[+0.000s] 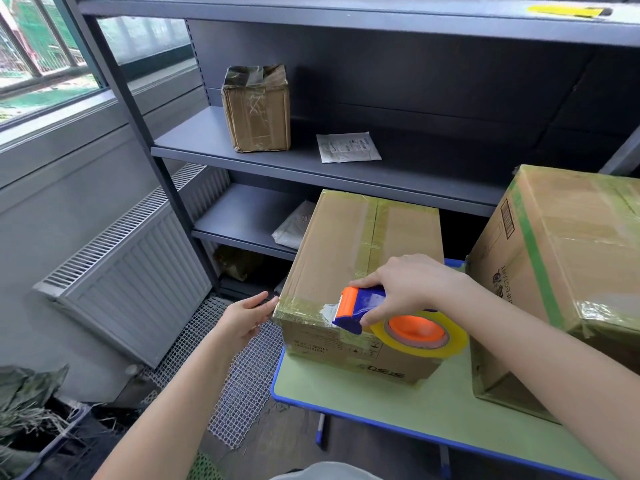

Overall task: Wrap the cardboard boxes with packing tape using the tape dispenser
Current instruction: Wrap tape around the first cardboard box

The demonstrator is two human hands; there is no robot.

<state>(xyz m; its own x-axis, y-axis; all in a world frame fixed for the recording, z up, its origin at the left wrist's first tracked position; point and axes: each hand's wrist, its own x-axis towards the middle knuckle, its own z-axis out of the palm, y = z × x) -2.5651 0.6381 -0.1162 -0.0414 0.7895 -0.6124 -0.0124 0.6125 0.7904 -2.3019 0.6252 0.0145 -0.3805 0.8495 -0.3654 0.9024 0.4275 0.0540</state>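
Note:
A cardboard box (349, 251) with clear tape along its top seam and front edge sits on a green table (415, 414). My right hand (408, 289) grips a blue and orange tape dispenser (363, 306) carrying a roll of clear tape (433, 341), its orange blade end pressed on the box's near top edge. My left hand (247, 317) is open, fingertips touching the box's near left corner. A larger taped box (568, 271) stands to the right on the same table.
A dark metal shelf unit (311, 161) stands behind, holding a small taped box (256, 109), a white packet (348, 147) and a white bag (294, 226) lower down. A radiator (131, 271) lines the left wall. White mesh (242, 372) covers the floor.

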